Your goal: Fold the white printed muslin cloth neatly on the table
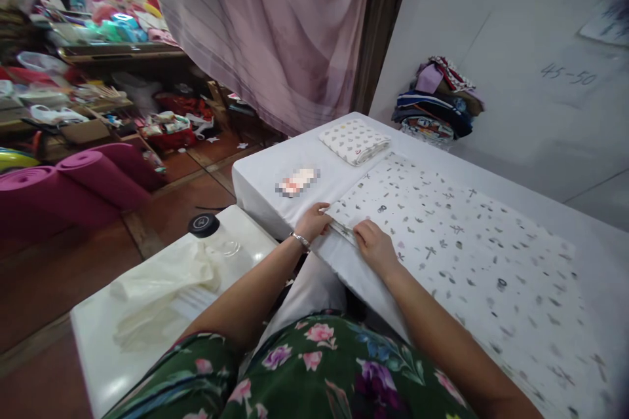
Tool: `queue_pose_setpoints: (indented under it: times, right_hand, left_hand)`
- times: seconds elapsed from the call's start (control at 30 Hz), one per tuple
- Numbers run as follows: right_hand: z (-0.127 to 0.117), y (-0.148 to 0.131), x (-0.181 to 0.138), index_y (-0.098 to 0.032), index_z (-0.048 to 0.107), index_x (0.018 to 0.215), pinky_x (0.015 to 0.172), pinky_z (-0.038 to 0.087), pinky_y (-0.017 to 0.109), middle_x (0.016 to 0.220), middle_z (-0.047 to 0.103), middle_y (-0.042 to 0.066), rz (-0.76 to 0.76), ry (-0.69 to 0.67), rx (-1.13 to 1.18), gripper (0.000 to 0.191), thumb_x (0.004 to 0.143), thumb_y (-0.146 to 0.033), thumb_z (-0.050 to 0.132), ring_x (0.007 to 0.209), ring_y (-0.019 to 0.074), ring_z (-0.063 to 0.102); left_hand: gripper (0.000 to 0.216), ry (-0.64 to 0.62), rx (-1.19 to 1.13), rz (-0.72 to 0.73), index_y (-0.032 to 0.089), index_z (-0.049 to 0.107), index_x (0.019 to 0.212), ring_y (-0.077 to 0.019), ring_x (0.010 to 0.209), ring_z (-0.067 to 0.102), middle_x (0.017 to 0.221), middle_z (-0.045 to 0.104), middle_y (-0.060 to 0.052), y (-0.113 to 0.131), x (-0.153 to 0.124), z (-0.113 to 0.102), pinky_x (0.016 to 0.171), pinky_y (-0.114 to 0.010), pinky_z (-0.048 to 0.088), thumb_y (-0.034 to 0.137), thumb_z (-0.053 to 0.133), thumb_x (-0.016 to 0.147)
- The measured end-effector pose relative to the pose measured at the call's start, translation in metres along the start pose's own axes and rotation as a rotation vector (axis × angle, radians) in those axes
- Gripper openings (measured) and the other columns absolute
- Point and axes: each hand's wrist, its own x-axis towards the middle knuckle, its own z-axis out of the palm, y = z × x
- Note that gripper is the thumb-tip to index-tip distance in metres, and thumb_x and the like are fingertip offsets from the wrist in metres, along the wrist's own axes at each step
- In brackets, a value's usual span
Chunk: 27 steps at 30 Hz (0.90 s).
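Observation:
A white cloth point(462, 262) printed with small dark plants and figures lies spread over the white-covered table. At its near left corner, my left hand point(313, 224) is closed on the edge, thumb on top. My right hand point(376, 245) pinches the same edge a short way to the right. Between the two hands the edge looks folded into a narrow strip. Beyond the cloth rests a folded cloth point(354, 141) with a grey heart-like print. A pixelated flat object point(297, 181) lies on the table left of the spread cloth.
A lower white table point(162, 340) at my left bears a clear plastic bag point(167, 281) and a round black object point(203, 224). Pink rolled mats point(93, 177) stand on the floor. A pink curtain point(275, 26) hangs behind the table. Folded clothes point(437, 101) are stacked by the wall.

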Motion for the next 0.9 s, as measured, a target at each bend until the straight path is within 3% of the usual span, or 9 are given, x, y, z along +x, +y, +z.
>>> queue_pose_setpoints:
  times: [0.27, 0.53, 0.9]
  right_hand:
    - [-0.003, -0.002, -0.002, -0.02, 0.062, 0.09, 0.08, 0.045, 0.03, 0.096, 0.058, 0.007, -0.047, -0.081, -0.032, 0.02, 0.088, -0.014, 0.043, 0.092, 0.0192, 0.051]
    - [0.002, -0.006, -0.004, -0.019, 0.063, 0.087, 0.075, 0.045, 0.034, 0.095, 0.057, 0.01, 0.031, -0.085, -0.177, 0.015, 0.088, -0.02, 0.048, 0.091, 0.0227, 0.049]
    - [0.004, -0.014, -0.004, -0.021, 0.064, 0.086, 0.076, 0.046, 0.03, 0.095, 0.058, 0.007, 0.019, -0.052, -0.034, 0.021, 0.092, -0.02, 0.043, 0.093, 0.0192, 0.051]
  left_hand:
    - [0.048, 0.016, 0.017, -0.038, 0.016, 0.052, 0.115, -0.0086, 0.041, 0.047, 0.048, 0.048, 0.007, -0.004, 0.007, 0.0, 0.041, -0.017, 0.036, 0.016, 0.056, 0.067]
    - [0.044, 0.029, -0.002, -0.033, 0.016, 0.054, 0.11, -0.0077, 0.041, 0.046, 0.05, 0.048, 0.007, -0.002, 0.005, 0.001, 0.039, -0.017, 0.034, 0.015, 0.056, 0.066]
    - [0.039, 0.04, -0.021, -0.027, 0.017, 0.056, 0.105, -0.0074, 0.042, 0.047, 0.053, 0.051, 0.006, -0.001, 0.003, 0.001, 0.041, -0.017, 0.035, 0.019, 0.059, 0.067]
